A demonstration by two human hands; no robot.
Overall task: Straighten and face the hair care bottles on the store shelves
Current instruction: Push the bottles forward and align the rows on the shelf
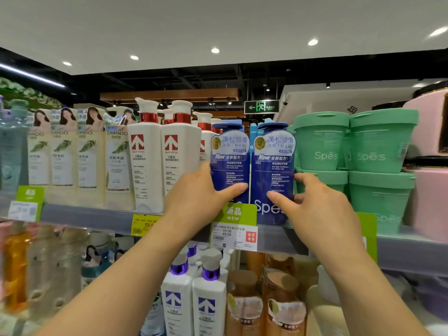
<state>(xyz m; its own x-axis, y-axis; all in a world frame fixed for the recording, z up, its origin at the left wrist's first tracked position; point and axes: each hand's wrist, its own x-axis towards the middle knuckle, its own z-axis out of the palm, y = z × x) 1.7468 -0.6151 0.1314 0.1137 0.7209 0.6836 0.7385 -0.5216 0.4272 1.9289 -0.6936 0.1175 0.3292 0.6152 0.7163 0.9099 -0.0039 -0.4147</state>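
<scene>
Shop aisle under a white ceiling
Recessed ceiling lights (215, 50) glow; a green exit sign (261, 107) hangs before dark open rafters (169, 80).

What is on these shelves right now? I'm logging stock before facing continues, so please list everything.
blue Spes bottles: two, blue, upper shelf centre, side by side.
white pump bottles: at least three, white with red arrow, left of the blue ones.
Chando bottles: four, cream, further left.
green tubs: four, stacked, right.
purple-collared bottles: two, white, lower shelf.
left hand: grips left blue bottle.
right hand: grips right blue bottle.
</scene>
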